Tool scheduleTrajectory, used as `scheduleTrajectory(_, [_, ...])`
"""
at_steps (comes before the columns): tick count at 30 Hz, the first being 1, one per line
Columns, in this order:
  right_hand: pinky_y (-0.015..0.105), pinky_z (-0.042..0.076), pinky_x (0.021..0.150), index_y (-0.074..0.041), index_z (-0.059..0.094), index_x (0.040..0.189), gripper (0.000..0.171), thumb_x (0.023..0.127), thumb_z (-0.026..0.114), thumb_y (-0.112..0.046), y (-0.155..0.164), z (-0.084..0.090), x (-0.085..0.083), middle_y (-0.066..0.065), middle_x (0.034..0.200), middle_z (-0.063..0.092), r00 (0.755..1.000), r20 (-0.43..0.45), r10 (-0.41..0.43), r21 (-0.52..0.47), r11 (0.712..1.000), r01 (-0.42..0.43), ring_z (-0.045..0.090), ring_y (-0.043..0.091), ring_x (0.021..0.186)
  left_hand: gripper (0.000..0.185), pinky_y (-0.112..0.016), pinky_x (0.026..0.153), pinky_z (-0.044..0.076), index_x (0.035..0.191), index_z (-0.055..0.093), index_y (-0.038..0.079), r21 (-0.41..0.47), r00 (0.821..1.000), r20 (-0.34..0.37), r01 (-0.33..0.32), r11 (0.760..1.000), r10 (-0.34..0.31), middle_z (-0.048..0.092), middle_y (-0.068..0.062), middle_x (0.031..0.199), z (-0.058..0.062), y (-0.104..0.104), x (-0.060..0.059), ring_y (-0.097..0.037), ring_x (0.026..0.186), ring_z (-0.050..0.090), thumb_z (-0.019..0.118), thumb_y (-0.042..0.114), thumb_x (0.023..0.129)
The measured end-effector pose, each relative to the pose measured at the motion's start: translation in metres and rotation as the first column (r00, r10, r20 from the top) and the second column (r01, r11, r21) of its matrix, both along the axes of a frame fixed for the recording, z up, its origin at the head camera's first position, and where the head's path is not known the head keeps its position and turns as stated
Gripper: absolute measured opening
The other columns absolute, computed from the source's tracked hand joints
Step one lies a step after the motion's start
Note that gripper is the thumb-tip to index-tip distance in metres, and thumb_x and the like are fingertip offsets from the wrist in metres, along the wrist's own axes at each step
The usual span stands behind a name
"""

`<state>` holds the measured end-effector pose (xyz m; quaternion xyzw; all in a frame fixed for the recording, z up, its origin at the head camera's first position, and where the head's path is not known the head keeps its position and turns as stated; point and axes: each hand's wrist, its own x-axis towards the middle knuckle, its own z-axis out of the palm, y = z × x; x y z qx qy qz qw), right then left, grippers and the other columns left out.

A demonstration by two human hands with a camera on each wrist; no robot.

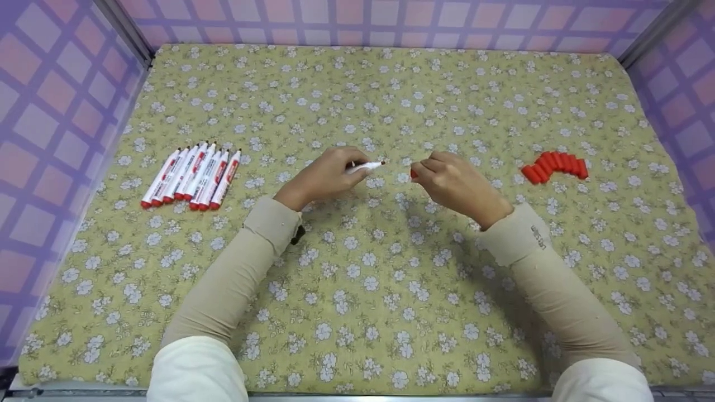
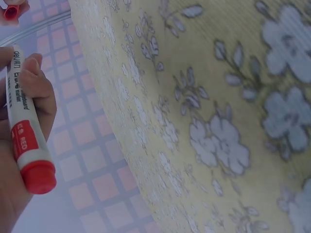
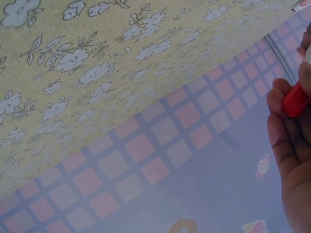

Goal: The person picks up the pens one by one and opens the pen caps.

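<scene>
Marker (image 1: 366, 166) is gripped in left hand (image 1: 327, 176) above cloth centre, tip bared; red cap (image 1: 414, 173) is pinched by right hand (image 1: 455, 184), just apart. Uncapping step judged done; next, cap & marker to be set w/ their piles.

Marker (image 2: 26, 131), held in left hand (image 2: 19, 145): red label panel on white barrel reads "RED" in white letters. Above panel, small dark print along barrel reads partly "whiteboard marker"; brand word above it too blurred to read. Right sleeve (image 1: 530, 237): small dark print near cuff, illegible. Row of markers (image 1: 192, 177) on surface: red label panels, print too small to read.
</scene>
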<state>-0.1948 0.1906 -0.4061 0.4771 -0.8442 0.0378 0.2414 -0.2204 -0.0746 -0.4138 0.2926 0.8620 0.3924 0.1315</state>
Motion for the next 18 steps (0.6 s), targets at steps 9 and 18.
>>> scheduleTrajectory(9, [0.033, 0.054, 0.062, 0.003, 0.069, 0.087, 0.010, 0.089, 0.066, -0.006, 0.002, -0.002, 0.000, 0.014, 0.079, 0.072, 1.000, 0.013, 0.015, -0.016, 1.000, -0.015, 0.060, 0.024, 0.065, 0.030, -0.033, 0.070, 0.044, 0.119, 0.062, 0.004, -0.027, 0.976, 0.047, -0.212, 0.977, 0.214, 0.061, -0.007, 0.106, -0.004, -0.020, -0.002, -0.019, 0.080, 0.052, 0.051, 0.025, 0.100])
scheduleTrajectory(18, [0.031, 0.052, 0.060, 0.002, 0.069, 0.083, 0.011, 0.091, 0.064, -0.005, 0.005, -0.002, -0.002, 0.013, 0.074, 0.070, 0.999, 0.025, 0.033, -0.018, 0.999, -0.033, 0.059, 0.023, 0.062, 0.028, -0.035, 0.077, 0.047, 0.118, 0.062, 0.000, -0.029, 0.926, 0.042, -0.373, 0.927, 0.374, 0.062, -0.013, 0.110, -0.004, -0.045, -0.011, -0.023, 0.087, 0.056, 0.052, 0.018, 0.098])
